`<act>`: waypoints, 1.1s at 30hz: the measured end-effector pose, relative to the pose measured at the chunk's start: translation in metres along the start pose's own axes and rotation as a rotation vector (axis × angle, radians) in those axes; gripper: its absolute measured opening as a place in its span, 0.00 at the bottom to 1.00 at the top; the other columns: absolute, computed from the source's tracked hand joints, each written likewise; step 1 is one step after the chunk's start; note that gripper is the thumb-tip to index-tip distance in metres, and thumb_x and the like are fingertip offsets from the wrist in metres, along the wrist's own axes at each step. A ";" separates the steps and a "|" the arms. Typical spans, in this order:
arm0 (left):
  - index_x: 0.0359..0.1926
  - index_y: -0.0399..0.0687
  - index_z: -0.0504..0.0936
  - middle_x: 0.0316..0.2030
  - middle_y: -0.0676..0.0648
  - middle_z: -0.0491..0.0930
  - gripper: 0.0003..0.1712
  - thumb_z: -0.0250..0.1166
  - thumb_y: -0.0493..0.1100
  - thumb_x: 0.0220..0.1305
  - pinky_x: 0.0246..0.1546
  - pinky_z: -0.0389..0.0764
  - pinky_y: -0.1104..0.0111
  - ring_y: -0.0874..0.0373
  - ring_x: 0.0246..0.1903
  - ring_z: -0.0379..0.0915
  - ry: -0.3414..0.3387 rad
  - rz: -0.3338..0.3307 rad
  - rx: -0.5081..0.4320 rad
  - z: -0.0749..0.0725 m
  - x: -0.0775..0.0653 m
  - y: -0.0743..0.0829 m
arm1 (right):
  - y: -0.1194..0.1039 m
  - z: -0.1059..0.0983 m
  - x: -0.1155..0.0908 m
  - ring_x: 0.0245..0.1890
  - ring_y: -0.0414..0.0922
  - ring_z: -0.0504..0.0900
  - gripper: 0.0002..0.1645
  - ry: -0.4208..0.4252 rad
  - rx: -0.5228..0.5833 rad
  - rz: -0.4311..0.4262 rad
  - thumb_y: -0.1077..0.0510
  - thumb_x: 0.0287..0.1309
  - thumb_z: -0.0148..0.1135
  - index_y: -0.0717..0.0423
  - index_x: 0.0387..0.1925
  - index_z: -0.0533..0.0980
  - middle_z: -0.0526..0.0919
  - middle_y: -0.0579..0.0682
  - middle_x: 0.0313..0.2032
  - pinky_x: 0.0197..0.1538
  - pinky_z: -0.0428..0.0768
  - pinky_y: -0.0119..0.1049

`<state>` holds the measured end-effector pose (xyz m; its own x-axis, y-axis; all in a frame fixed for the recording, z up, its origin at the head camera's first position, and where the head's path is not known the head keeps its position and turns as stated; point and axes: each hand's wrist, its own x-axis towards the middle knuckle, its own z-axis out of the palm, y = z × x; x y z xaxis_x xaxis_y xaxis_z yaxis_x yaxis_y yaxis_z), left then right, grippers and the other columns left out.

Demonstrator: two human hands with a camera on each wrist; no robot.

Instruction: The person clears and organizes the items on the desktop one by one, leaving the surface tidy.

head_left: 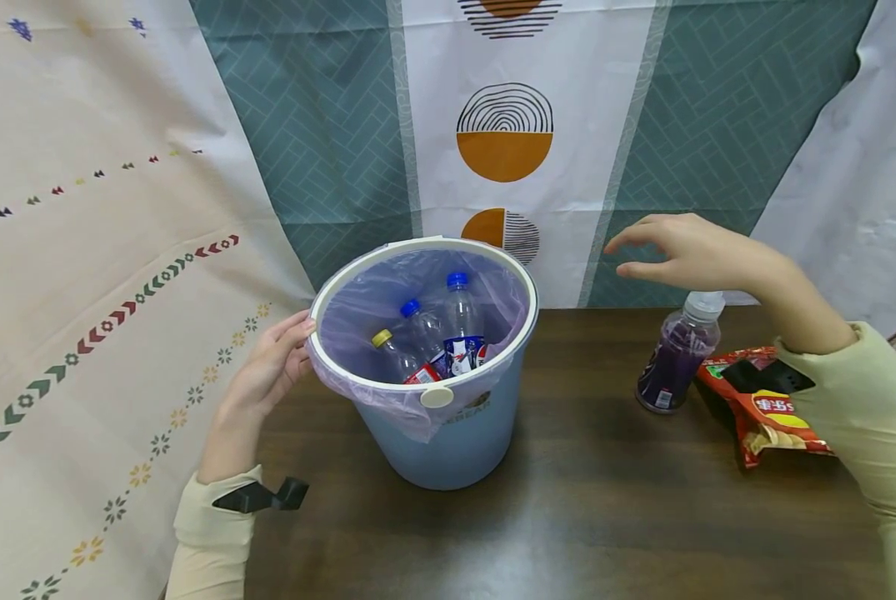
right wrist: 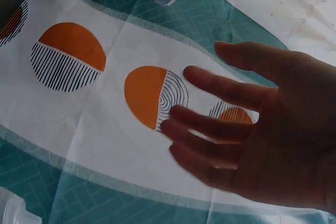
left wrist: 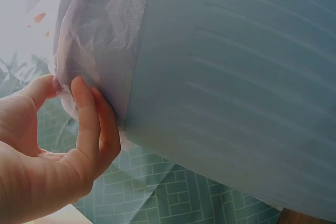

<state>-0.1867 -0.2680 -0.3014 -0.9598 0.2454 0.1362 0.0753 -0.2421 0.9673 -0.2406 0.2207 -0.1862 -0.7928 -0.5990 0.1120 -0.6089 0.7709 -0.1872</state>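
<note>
A light blue trash can (head_left: 448, 454) with a white rim stands upright on the table, lined with a thin purple plastic bag (head_left: 353, 333) folded over the rim. My left hand (head_left: 271, 362) holds the rim at its left side; in the left wrist view, thumb and curled fingers (left wrist: 86, 111) pinch the bag-covered edge. Inside lean a yellow-capped bottle (head_left: 395, 358) and two blue-capped plastic bottles, one a Pepsi bottle (head_left: 463, 325). My right hand (head_left: 695, 254) hovers with loosely bent fingers, holding nothing. Just below it stands a bottle of dark purple drink (head_left: 673, 362) with a white cap.
A red bag of chips (head_left: 773, 412) lies right of the drink bottle, partly behind the right sleeve. The dark wooden table (head_left: 605, 500) meets a patterned cloth (head_left: 342, 125) hanging at the back. Another pale cloth (head_left: 117, 292) hangs at the left.
</note>
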 end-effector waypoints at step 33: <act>0.55 0.39 0.66 0.36 0.52 0.78 0.16 0.47 0.38 0.68 0.32 0.81 0.78 0.66 0.30 0.78 -0.006 -0.002 0.004 -0.001 0.001 -0.002 | 0.070 0.036 -0.023 0.52 0.66 0.66 0.35 -0.180 -0.091 0.261 0.45 0.51 0.63 0.62 0.55 0.69 0.71 0.70 0.52 0.48 0.68 0.65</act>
<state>-0.1884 -0.2684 -0.3033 -0.9583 0.2515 0.1354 0.0744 -0.2379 0.9684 -0.2646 0.2807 -0.2374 -0.9102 -0.4007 -0.1046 -0.3916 0.9150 -0.0975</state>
